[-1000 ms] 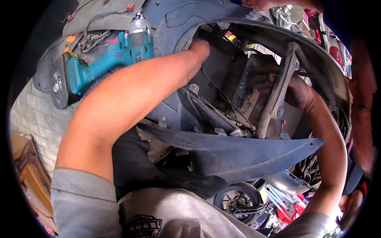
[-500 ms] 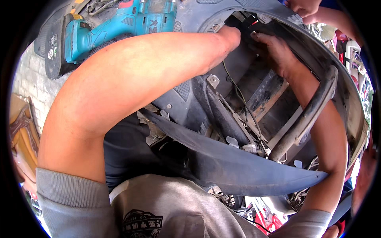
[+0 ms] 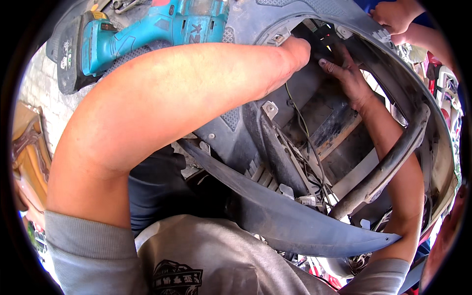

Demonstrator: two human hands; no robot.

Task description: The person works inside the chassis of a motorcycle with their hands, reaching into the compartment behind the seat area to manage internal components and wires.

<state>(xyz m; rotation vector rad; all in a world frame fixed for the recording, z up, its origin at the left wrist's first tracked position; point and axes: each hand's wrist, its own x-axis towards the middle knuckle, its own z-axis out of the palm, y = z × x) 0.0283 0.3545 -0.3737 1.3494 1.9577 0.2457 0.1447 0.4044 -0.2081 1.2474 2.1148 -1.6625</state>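
Note:
My left hand [image 3: 298, 52] reaches over the rim of a dark plastic vehicle body shell [image 3: 265, 29]; its fingers are hidden inside the opening. Deeper in the cavity is my right hand [image 3: 346, 81], its thumb and a finger apart beside a dark part. I see nothing held in it. My right forearm passes behind a curved dark metal tube [image 3: 388, 167]. Below both hands run a thin cable [image 3: 306, 130] and a worn dark bar [image 3: 334, 130]. A long dark plastic panel [image 3: 280, 211] lies across the front, near my body.
A teal cordless power tool [image 3: 162, 29] with a black battery lies on the shell at the upper left. At the upper right, another person's hands [image 3: 393, 19] are near the shell's edge. Brown cardboard [image 3: 29, 147] is at the far left.
My right hand has turned, its thumb and finger showing more clearly. A bright gap now shows beside its wrist. The shell and power tool appear slightly farther right in view.

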